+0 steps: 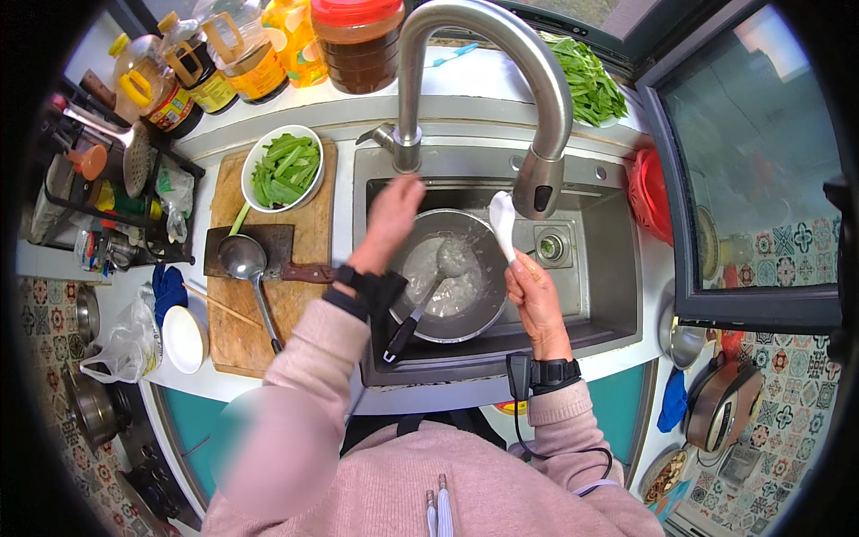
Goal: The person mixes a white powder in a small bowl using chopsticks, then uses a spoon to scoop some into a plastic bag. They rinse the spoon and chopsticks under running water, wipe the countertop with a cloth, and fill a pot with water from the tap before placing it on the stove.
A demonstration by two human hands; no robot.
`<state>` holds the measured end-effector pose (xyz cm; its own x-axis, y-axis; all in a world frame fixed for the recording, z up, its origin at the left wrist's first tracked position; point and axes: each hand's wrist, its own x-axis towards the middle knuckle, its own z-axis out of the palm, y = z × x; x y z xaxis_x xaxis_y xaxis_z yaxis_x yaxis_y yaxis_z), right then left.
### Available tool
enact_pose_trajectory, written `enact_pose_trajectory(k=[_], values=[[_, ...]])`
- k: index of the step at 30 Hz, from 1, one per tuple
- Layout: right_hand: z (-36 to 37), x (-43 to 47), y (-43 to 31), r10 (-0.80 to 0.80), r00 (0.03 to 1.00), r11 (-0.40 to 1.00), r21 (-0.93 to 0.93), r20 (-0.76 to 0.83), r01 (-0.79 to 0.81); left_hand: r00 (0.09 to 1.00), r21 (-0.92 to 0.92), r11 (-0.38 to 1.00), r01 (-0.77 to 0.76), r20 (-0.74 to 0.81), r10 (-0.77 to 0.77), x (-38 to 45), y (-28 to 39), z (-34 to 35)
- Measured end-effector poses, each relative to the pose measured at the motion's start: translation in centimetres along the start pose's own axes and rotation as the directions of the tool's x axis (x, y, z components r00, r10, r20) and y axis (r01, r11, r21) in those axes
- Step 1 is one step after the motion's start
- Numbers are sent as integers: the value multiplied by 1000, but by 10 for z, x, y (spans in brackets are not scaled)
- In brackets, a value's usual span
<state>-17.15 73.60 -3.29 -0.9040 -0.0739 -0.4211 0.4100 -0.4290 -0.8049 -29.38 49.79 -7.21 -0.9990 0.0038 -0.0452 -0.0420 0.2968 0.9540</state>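
My right hand [535, 295] grips a white soup spoon [502, 218] by its handle, bowl end up, beside the spray head of the metal faucet [484, 17]. My left hand [394, 213] is blurred, its fingertips just below the faucet base; whether they touch it is unclear. In the stainless steel sink [607, 268] sits a round pot [480, 325] with cloudy water. A black-handled ladle [402, 337] leans in the pot, its bowl under the water. No flowing water can be made out at the spray head.
Left of the sink, a wooden cutting board [231, 342] bears a cleaver [274, 235], a metal ladle [243, 257] and a bowl of cut greens [285, 169]. Bottles [194, 67] and a red-lidded jar [357, 54] line the back ledge. An open window pane [751, 161] juts in at right.
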Motion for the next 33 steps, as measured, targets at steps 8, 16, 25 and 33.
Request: enact_pose_trajectory(k=[8, 16, 25, 33], values=[[24, -17, -1, -539, 807, 246, -871, 242, 426, 946, -552, 814, 182, 323, 7, -68, 45, 32], [17, -23, 1, -93, 991, 691, -711, 95, 133, 957, 371, 886, -278, 22, 291, -71, 57, 19], [24, -14, 10, -229, 972, 704, -679, 60, 208, 949, 342, 895, -285, -33, 315, -87, 81, -12], [-16, -45, 14, -191, 905, 347, -836, 379, 424, 653, 482, 544, -687, 81, 753, -121, 103, -24]])
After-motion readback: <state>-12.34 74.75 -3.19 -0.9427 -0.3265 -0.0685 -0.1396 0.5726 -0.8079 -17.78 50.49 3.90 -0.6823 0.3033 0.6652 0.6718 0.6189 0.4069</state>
